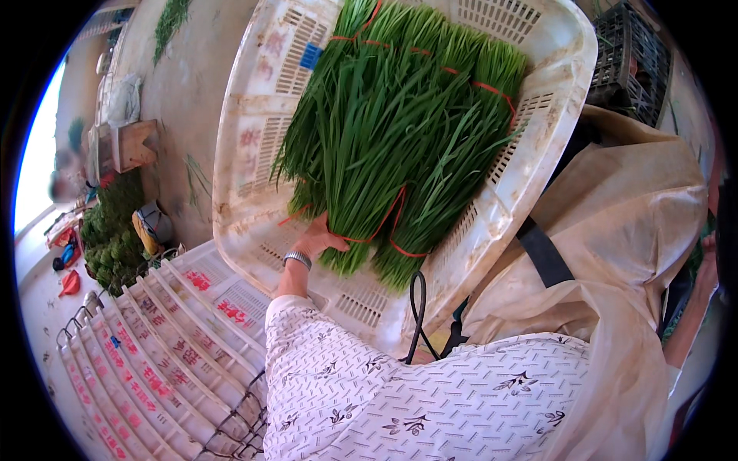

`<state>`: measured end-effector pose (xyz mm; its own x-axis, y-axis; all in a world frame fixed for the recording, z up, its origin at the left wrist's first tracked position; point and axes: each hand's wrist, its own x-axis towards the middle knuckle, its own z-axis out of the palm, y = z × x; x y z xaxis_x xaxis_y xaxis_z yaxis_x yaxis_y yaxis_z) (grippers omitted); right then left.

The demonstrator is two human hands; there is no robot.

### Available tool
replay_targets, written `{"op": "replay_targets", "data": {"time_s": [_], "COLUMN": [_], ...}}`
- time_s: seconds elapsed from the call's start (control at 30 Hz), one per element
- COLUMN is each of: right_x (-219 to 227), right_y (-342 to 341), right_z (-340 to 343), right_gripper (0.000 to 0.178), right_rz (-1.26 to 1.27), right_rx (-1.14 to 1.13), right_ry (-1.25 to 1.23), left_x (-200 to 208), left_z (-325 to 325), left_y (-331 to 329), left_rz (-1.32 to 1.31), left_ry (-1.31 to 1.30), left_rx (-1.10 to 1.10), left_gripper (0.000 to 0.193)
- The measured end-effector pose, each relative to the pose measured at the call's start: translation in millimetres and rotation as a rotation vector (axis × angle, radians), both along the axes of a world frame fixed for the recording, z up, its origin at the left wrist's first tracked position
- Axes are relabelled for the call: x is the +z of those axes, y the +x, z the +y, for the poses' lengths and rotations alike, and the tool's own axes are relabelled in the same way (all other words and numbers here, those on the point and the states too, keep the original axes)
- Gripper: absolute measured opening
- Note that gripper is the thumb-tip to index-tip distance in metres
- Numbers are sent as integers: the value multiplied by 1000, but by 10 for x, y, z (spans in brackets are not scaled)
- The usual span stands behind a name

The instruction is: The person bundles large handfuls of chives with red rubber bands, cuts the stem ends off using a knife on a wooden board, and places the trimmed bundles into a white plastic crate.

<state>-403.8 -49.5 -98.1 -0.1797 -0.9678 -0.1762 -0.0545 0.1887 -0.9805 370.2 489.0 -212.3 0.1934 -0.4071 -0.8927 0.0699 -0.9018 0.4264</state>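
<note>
Several bundles of long green chives (392, 115), tied with red bands, lie side by side in a worn white plastic crate (231, 169) with slotted walls. With a metal watch at its wrist, my left hand (317, 239) grips the lower end of the front left bundle beside its red tie. The thumb shows there, while the other fingers are mostly hidden by the stalks. At the far right rim of the view, my right arm reaches up past the apron. My right hand (708, 247) is cut off by the dark edge, so its fingers cannot be made out.
Stacked white crates (154, 361) stand at the lower left. A black crate (630, 69) is at the upper right, beside a beige plastic apron (615, 200). Loose greens (115, 230) are heaped at the far left, near a blurred person and a cardboard box (134, 146).
</note>
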Motion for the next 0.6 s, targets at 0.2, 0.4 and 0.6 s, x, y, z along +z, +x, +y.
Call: {"op": "replay_targets", "data": {"time_s": [0.2,0.4,0.6], "right_x": [25,-389,-87], "right_y": [611,-223,501], "right_z": [-54,-408,-96], "right_gripper": [39,43,45], "right_rz": [-90,208,219], "right_rx": [74,44,68], "right_ry": [39,44,-127], "left_x": [-38,-421,-54], "left_z": [-220,-5,-257], "left_y": [-203,-319,-434], "left_rz": [-35,142,170], "left_ry": [-41,-129,-5], "left_rx": [-302,122,-78], "left_gripper": [88,83,86]}}
